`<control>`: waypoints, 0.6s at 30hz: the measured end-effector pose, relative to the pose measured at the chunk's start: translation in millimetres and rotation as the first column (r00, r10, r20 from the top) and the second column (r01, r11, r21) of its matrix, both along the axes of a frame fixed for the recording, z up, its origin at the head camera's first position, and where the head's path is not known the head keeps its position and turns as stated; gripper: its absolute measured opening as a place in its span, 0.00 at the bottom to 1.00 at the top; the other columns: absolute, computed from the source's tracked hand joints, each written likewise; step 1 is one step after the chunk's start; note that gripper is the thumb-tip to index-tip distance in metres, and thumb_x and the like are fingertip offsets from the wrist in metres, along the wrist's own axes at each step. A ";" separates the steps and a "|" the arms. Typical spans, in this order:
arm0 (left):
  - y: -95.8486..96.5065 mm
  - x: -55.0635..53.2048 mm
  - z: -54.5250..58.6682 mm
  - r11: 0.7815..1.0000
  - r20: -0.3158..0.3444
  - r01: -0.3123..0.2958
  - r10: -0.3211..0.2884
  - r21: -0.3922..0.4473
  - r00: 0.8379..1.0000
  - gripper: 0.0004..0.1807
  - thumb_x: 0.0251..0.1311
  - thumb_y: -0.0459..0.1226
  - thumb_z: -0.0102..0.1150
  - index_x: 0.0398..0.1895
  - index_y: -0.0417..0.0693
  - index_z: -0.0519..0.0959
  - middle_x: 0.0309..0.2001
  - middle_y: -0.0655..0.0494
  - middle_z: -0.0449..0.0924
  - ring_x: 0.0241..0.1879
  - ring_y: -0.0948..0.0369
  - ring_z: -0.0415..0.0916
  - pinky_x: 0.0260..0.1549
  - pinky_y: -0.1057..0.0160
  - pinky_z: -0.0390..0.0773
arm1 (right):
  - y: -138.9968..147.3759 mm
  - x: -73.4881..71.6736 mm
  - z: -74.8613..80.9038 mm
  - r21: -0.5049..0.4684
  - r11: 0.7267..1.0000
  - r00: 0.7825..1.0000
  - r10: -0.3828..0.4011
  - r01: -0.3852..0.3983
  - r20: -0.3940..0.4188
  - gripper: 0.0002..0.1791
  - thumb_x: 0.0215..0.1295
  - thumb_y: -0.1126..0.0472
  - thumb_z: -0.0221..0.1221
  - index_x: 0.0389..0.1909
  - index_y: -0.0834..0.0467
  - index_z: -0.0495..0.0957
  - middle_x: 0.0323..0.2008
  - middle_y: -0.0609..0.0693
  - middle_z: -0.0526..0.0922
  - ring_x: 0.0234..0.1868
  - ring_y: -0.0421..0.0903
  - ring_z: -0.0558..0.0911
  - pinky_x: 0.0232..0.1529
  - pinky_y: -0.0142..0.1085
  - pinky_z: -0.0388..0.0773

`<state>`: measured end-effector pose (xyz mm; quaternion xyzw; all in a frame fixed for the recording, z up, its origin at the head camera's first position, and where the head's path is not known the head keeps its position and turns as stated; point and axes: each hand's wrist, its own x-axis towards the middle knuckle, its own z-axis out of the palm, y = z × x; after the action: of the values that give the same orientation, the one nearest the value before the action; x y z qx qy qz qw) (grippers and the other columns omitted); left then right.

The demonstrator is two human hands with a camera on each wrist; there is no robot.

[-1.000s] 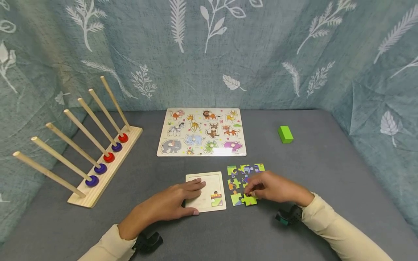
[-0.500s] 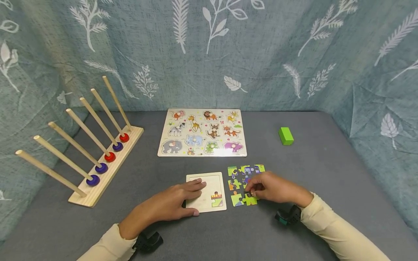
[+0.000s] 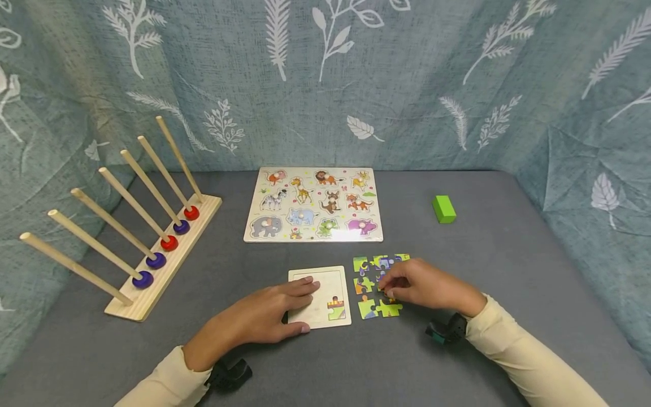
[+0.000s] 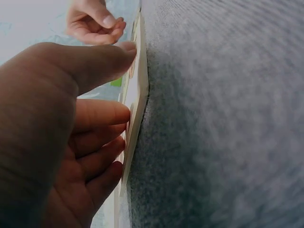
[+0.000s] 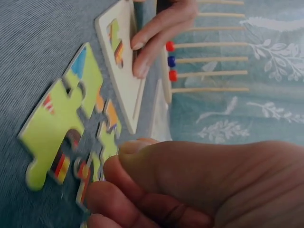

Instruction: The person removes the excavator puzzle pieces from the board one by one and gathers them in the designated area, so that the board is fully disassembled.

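Observation:
My left hand (image 3: 272,314) rests on the left part of a square wooden puzzle tray (image 3: 317,323), its thumb at the near edge and fingers over the surface. One fitted jigsaw piece (image 3: 336,310), green with a red and yellow band, lies in the tray's lower right corner. To the right, my right hand (image 3: 427,285) is over a group of loose jigsaw pieces, fingers bent and thumb near the fingertips. A light green piece (image 5: 52,116) and a striped piece (image 5: 61,167) lie close to those fingertips. Whether a piece is between them is hidden.
An animal peg puzzle board (image 3: 312,204) lies behind the tray. At the left stands a wooden rack (image 3: 165,271) with upright dowels and red and blue rings. A green block (image 3: 445,209) sits at the back right, before a patterned curtain (image 3: 407,73).
My right hand has lifted slightly away from the lower pieces, uncovering more of the light green one. The left hand stays on the tray.

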<state>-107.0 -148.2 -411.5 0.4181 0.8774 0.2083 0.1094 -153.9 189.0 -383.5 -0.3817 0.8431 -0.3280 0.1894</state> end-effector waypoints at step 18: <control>7.5 -3.2 4.0 0.999 0.095 0.035 -0.035 0.008 0.995 0.25 0.67 0.44 0.59 0.63 0.42 0.75 0.72 0.53 0.60 0.72 0.58 0.53 0.65 0.53 0.62 | -55.0 -0.6 -7.4 -0.040 0.993 0.992 0.112 -0.109 0.053 0.09 0.66 0.69 0.60 0.44 0.61 0.85 0.39 0.45 0.85 0.34 0.33 0.77 0.38 0.30 0.77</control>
<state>-110.2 -140.7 -407.5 0.4232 0.8631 0.2289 0.1536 -154.6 134.1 -390.9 -0.4220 0.8088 -0.3431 0.2236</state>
